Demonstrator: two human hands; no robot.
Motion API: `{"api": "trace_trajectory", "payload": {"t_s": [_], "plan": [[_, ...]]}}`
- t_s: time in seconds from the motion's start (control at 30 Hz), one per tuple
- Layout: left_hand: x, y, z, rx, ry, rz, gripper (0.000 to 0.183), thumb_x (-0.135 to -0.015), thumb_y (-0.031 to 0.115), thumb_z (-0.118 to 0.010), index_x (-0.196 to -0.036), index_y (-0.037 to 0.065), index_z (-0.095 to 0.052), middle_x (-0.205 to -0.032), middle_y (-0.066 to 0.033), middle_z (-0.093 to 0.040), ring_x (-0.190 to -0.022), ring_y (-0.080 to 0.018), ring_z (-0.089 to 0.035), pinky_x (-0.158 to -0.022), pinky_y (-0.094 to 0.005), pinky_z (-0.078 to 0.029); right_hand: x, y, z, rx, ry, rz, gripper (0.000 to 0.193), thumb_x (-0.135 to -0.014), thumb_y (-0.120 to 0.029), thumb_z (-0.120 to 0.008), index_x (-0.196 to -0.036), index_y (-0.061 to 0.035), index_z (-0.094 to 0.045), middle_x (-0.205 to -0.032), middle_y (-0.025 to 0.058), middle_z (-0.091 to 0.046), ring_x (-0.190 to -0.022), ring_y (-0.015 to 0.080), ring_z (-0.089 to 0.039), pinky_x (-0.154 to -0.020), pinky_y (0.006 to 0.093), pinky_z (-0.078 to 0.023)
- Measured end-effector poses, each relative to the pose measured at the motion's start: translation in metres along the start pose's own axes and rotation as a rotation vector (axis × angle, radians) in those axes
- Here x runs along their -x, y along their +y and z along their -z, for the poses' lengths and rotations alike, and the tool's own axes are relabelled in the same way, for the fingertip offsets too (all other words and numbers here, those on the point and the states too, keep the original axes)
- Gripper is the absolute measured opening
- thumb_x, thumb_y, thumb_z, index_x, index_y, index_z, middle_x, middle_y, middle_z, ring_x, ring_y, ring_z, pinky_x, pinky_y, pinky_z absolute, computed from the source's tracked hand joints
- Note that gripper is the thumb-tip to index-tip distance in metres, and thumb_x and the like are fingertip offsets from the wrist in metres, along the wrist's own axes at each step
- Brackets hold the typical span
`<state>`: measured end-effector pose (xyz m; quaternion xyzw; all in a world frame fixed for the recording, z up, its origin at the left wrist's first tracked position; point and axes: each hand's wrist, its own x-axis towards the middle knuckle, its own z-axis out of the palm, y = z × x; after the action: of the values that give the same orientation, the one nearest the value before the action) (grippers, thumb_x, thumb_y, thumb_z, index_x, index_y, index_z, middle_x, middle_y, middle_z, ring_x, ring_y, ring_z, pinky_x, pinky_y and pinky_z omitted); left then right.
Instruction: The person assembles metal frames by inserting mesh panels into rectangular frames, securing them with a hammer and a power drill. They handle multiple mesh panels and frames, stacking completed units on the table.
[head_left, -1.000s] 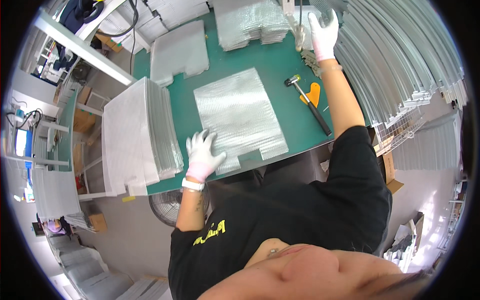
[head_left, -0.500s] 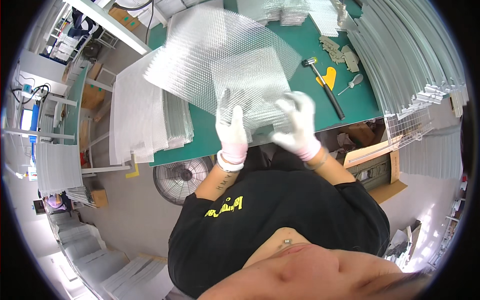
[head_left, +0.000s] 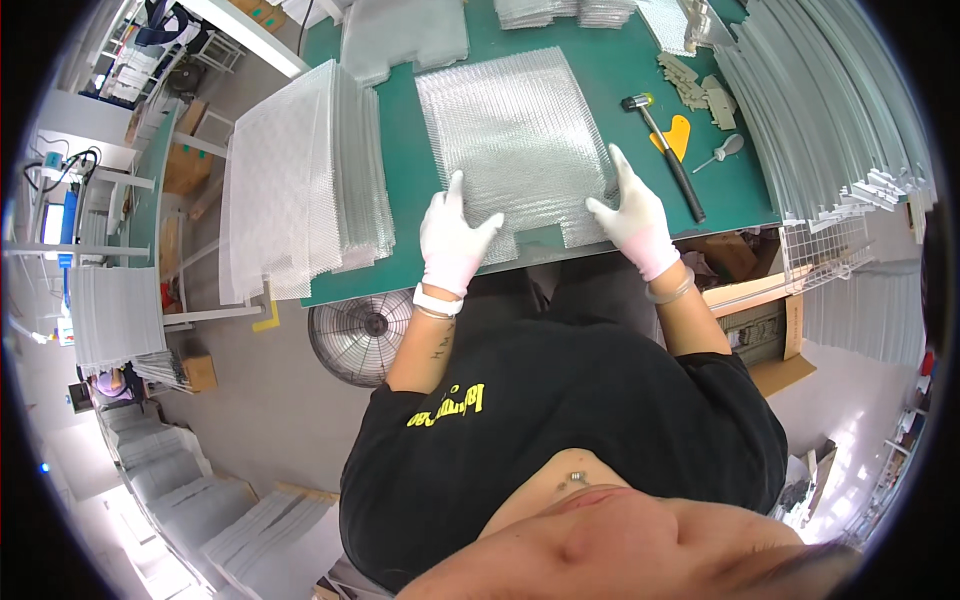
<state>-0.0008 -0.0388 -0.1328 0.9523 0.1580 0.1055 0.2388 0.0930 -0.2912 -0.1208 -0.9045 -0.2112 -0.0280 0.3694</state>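
Observation:
A silver metal mesh sheet [head_left: 520,130] lies flat on the green tabletop in front of me, with cut-out corners along its near edge. Whether more sheets lie beneath it is hard to tell. My left hand [head_left: 450,238], in a white glove with a pink cuff, is at the near left corner, fingers stretched and thumb apart. On the opposite side, my gloved right hand [head_left: 638,218] rests at the right edge, its fingers also spread. Both hands touch or nearly touch the mesh edges, and neither grips anything.
A mesh stack [head_left: 290,180] overhangs the table's left side. Right of the sheet lie a hammer [head_left: 668,160], a yellow scraper [head_left: 679,134], a screwdriver [head_left: 722,150] and beige pieces [head_left: 700,92]. Long grey strips [head_left: 820,110] fill the right side. A floor fan [head_left: 362,335] stands below.
Mesh that was fanned out and raised toward the upper left now lies flat in front of me. My hands have moved apart to its two sides.

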Motion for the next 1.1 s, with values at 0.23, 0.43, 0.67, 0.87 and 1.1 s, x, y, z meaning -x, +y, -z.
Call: {"api": "trace_trajectory", "payload": {"t_s": [0.23,0.43,0.67,0.87,1.1], "plan": [[-0.006,-0.01,-0.017,-0.126,-0.082,0.012,0.087,-0.074,0.047,-0.076,-0.144,0.006,-0.046,-0.107,-0.0186,-0.058,-0.099,-0.0337,-0.06,-0.088,-0.0438,-0.05,0.01,0.016,-0.023,0.084,-0.042,-0.059,0.068,-0.081,-0.024,-0.074,-0.14,-0.0043,-0.046,-0.121,0.0201,-0.062,-0.107,0.0363,-0.062,-0.092,0.0395,-0.051],[-0.011,-0.006,-0.01,-0.131,-0.185,0.076,0.087,-0.074,0.042,-0.078,-0.145,0.005,-0.045,-0.114,-0.0203,-0.059,-0.105,-0.0357,-0.06,-0.092,-0.0423,-0.05,0.006,0.023,-0.018,0.108,-0.098,0.027,0.057,-0.084,-0.031,-0.069,-0.132,-0.0041,-0.053,-0.107,0.0176,-0.062,-0.097,0.036,-0.063,-0.084,0.0416,-0.052],[-0.011,-0.011,-0.014,-0.127,-0.154,0.046,0.088,-0.073,0.044,-0.077,-0.145,0.005,-0.045,-0.111,-0.0204,-0.059,-0.103,-0.0358,-0.061,-0.091,-0.0429,-0.05,0.0,0.021,-0.013,0.129,-0.18,0.003,0.055,-0.085,-0.032,-0.068,-0.131,-0.004,-0.054,-0.106,0.0177,-0.062,-0.096,0.0366,-0.063,-0.085,0.0421,-0.052],[-0.012,-0.004,-0.009,-0.133,-0.194,0.141,0.087,-0.072,0.044,-0.079,-0.144,0.009,-0.047,-0.121,-0.0222,-0.054,-0.113,-0.0374,-0.055,-0.098,-0.0429,-0.047,-0.015,0.033,-0.002,0.163,-0.286,0.055,0.048,-0.086,-0.034,-0.065,-0.125,-0.0058,-0.059,-0.104,0.0185,-0.064,-0.097,0.0371,-0.063,-0.086,0.0442,-0.051],[-0.025,-0.021,-0.01,-0.277,-0.204,-0.129,0.083,-0.071,0.047,-0.079,-0.145,0.021,-0.049,-0.155,-0.0198,-0.032,-0.146,-0.0414,-0.021,-0.118,-0.057,-0.015,-0.138,0.186,0.087,0.676,0.14,-0.482,0.04,-0.091,-0.034,-0.06,-0.12,-0.0068,-0.058,-0.112,0.0214,-0.065,-0.102,0.0391,-0.066,-0.089,0.0477,-0.054]]}}
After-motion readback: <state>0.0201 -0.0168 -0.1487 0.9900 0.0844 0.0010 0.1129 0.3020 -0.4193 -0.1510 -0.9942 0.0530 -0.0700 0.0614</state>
